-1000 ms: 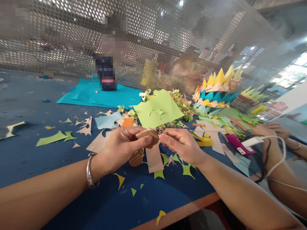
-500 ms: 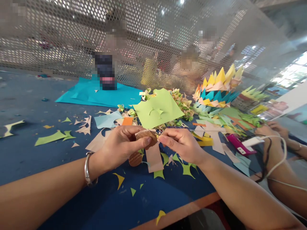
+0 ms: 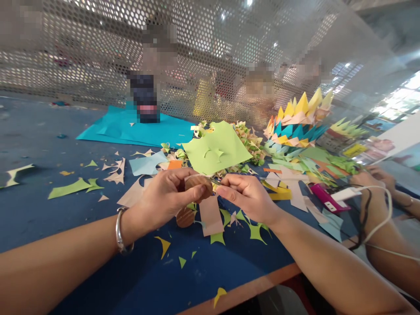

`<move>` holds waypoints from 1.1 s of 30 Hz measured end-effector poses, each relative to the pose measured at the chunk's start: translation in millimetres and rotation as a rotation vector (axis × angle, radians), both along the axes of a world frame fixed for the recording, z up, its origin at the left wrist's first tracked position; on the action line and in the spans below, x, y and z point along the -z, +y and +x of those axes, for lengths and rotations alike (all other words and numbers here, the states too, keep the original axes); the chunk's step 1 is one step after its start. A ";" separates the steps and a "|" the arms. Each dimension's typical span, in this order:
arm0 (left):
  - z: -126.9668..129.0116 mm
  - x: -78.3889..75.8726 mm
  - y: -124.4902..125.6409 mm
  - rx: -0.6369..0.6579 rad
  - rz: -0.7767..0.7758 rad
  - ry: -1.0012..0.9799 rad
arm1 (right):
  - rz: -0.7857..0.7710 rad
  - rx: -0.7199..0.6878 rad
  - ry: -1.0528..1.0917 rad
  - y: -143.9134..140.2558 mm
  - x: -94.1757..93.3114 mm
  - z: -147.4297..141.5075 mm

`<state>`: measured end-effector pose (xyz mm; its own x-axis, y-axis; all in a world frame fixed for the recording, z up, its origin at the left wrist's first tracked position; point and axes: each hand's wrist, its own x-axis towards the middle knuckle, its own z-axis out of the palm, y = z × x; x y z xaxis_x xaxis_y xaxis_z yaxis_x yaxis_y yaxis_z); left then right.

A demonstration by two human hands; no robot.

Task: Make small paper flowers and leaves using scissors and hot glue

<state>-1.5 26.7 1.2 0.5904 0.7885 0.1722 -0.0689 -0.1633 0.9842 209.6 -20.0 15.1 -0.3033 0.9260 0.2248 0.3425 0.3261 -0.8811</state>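
Note:
Between the thumb and fingers of my left hand [image 3: 167, 192] is a brown scalloped disc [image 3: 201, 188], held above the table. My right hand [image 3: 244, 194] pinches a thin, grey, metal-looking tool [image 3: 215, 181]. Its tip reaches the disc's right edge, and most of it is hidden in the fingers, so its kind does not show. A second brown disc [image 3: 185, 218] with faint lines lies below my left hand. Beside it is a pale pink paper strip [image 3: 211, 216]. Just beyond both hands rests a light green sheet [image 3: 218, 148] with curved cut-outs.
Paper scraps [image 3: 74, 187] litter the blue table [image 3: 108, 280]. Blue sheets [image 3: 111, 129] lie at the back before a perforated metal screen [image 3: 210, 43]. Spiky layered paper [image 3: 297, 127] stands right of centre. A magenta power strip [image 3: 328, 197] with cables sits near another person's arms [image 3: 377, 218].
The disc in my left hand has tilted flatter, and the thin tool shows more clearly against its edge. My hands stay in nearly the same place.

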 end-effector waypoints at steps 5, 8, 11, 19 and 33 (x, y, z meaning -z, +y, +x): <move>3.6 1.1 -4.9 0.055 -0.135 -0.128 | -0.049 0.083 0.063 2.5 3.0 -3.3; 4.5 3.1 -6.8 0.076 -0.190 -0.122 | -0.099 0.074 0.099 2.9 5.3 -5.2; 4.6 3.2 -8.1 0.051 -0.219 -0.117 | -0.126 0.030 0.140 2.3 7.7 -7.0; 5.3 -3.1 -7.8 -0.061 -0.161 -0.082 | -0.087 0.011 0.156 0.7 9.9 -3.4; 3.5 -1.0 -2.6 -0.247 0.073 -0.020 | -0.164 0.030 0.178 1.5 8.6 -0.7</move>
<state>2.1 24.2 2.2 0.3773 0.8934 0.2438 -0.0369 -0.2486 0.9679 209.0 -18.4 6.5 -0.2439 0.9625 0.1186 0.1843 0.1661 -0.9687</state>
